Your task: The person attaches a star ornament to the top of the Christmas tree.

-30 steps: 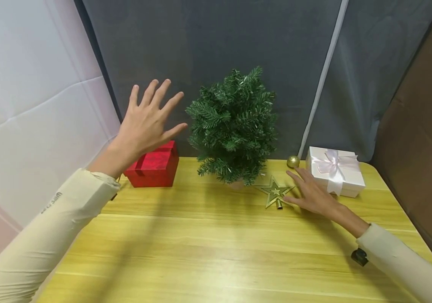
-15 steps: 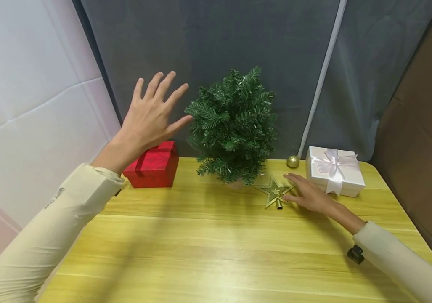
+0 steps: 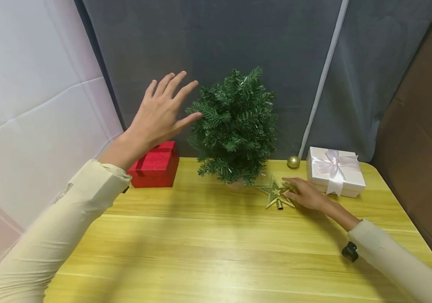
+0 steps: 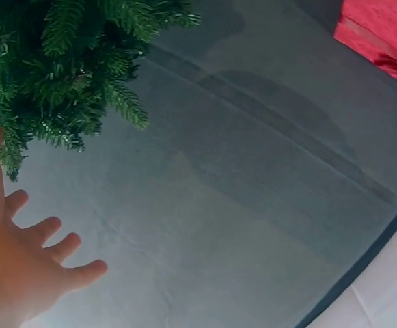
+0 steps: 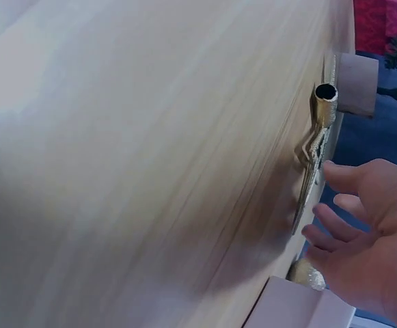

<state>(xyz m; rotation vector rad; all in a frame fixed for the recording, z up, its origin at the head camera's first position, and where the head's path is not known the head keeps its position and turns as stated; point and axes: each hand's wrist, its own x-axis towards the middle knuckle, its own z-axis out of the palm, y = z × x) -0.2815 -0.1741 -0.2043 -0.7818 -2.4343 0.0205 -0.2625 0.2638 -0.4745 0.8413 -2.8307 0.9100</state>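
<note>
Left hand: The left hand is raised at the left of the tree, with the fingers straight and spread; nothing is held. The thumb is extended toward the outer branches; whether they are touched cannot be told.
Right hand: The right hand is placed at the right side of the star. The fingers are extended and parted from the thumb; no grip is formed. Whether the star is touched cannot be told.
Star: The gold star is carried by the desk, in front of the tree and slightly to its right. Its tubular socket is pointed toward the person.
Tree: The small green tree is stood upright at the back of the desk, on a pale base.
Ball: The gold ball is located behind the right hand, just beside the white box.
White box: The white box is set at the right rear and tied with a pale pink ribbon.
Red box: The red box is set at the left rear, partly covered by the left forearm in the head view.
Desk: A wood-grain surface is presented by the desk.
Backdrop: The rear is closed off by dark grey fabric.
</note>
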